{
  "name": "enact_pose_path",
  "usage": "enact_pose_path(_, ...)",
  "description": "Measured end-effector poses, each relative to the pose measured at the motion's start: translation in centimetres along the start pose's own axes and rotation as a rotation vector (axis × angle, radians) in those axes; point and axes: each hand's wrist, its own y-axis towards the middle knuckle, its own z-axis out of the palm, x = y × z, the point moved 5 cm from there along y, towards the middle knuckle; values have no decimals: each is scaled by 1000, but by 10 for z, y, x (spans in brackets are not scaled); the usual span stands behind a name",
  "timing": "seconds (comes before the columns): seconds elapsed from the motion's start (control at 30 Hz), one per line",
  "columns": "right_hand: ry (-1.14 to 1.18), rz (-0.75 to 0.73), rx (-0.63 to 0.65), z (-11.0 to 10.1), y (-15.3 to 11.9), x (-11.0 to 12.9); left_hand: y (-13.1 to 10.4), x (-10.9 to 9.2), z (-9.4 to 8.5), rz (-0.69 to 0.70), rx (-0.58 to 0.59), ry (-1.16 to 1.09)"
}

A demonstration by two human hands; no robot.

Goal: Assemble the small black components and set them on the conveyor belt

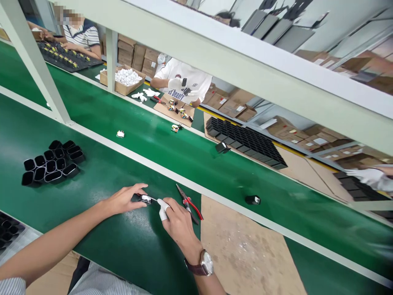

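Note:
My left hand [127, 199] is closed around a small black plastic housing [136, 198], tilted on its side. A white part [145, 199] shows at the housing's end facing right. My right hand [176, 221] wears white finger cots on thumb and forefinger. Those two fingers pinch a thin pale strand [154, 199] that reaches to the white part; whether it is a wire or a slim tool is unclear. Beside my right hand, red-handled pliers [187, 201] lie on the green bench [113, 241].
A group of black housings [50, 166] stands at left. Beyond a pale rail [141, 165], a green belt carries a housing [252, 200], another housing [222, 148] and small circuit assemblies [120, 134]. Cardboard [242, 250] lies at right. Co-workers sit across; a frame beam [196, 45] crosses above.

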Motion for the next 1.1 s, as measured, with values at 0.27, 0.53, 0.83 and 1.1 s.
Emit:
enact_pose_path(0.27,-2,-1,11,5,2,2,0,0,0,0,-6,16)
enact_pose_path(0.53,-33,-104,59,1,5,8,0,-4,0,25,-26,18)
enact_pose_path(0.83,-17,-71,43,2,-2,7,0,-2,-2,9,-19,17)
enact_pose_path(1.1,-166,-91,79,-12,10,26,-1,-1,3,115,-100,61)
